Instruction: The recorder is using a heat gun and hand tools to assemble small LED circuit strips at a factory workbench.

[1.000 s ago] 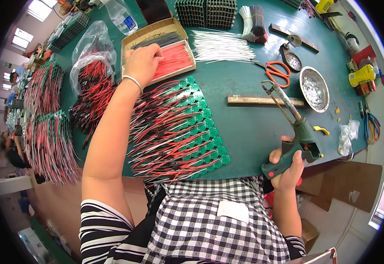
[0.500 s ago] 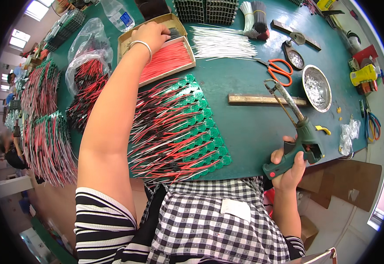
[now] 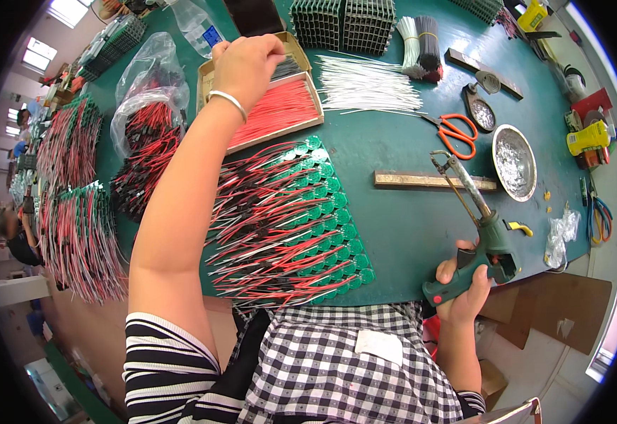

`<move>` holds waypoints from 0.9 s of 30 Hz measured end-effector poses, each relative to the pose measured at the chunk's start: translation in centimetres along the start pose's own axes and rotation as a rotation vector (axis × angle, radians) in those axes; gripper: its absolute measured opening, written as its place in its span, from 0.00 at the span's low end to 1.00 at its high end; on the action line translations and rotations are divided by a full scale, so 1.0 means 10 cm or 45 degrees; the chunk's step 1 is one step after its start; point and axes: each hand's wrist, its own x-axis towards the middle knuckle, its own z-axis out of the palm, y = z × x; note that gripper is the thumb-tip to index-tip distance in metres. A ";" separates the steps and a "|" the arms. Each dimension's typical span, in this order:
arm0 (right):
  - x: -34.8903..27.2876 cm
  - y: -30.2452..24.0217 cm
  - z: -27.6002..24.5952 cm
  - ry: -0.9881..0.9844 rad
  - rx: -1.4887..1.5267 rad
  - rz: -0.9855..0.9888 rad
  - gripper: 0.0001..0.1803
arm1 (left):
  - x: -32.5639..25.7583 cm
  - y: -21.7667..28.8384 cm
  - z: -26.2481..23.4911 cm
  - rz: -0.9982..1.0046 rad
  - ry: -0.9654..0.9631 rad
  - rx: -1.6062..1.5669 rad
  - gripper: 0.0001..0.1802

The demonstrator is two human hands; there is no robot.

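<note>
My left hand (image 3: 248,65) is above a cardboard box (image 3: 319,113) with two sections. Its fingers are pinched together over the black wires (image 3: 287,67) in the far section; what they hold, if anything, is hidden. Red wires (image 3: 273,109) fill the near section. A green trigger-handled soldering gun (image 3: 496,240) is gripped in my right hand (image 3: 465,290), its metal tip pointing up and away. Between my arms lies a panel of round green circuit boards (image 3: 340,215), with red, black and white wires (image 3: 266,226) trailing leftward.
White wires (image 3: 365,81) lie beyond the panel. Orange-handled scissors (image 3: 458,134), a metal bar (image 3: 432,181) and a bowl of silvery solder (image 3: 513,162) are on the right. A plastic bag of wires (image 3: 149,127) and wired board stacks (image 3: 75,233) stand on the left.
My left hand has lifted slightly off the black wires, its fingertips drawn together. The soldering gun stays in my right hand. The whole view has shifted a little.
</note>
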 end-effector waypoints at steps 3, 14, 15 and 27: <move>-0.01 -0.03 0.01 0.051 0.011 -0.007 0.29 | -0.28 0.31 -0.27 0.281 0.222 -0.172 0.02; -0.35 -0.20 0.07 -0.052 -0.190 0.025 0.32 | -1.61 1.20 -0.62 0.227 -0.239 -0.548 0.08; -0.43 -0.21 0.03 -0.118 -0.274 0.059 0.33 | -1.67 1.21 -0.59 0.175 -0.240 -0.549 0.08; -0.71 -0.27 -0.17 -0.433 -0.930 0.364 0.06 | -1.75 1.25 -0.49 0.029 -0.208 -0.494 0.08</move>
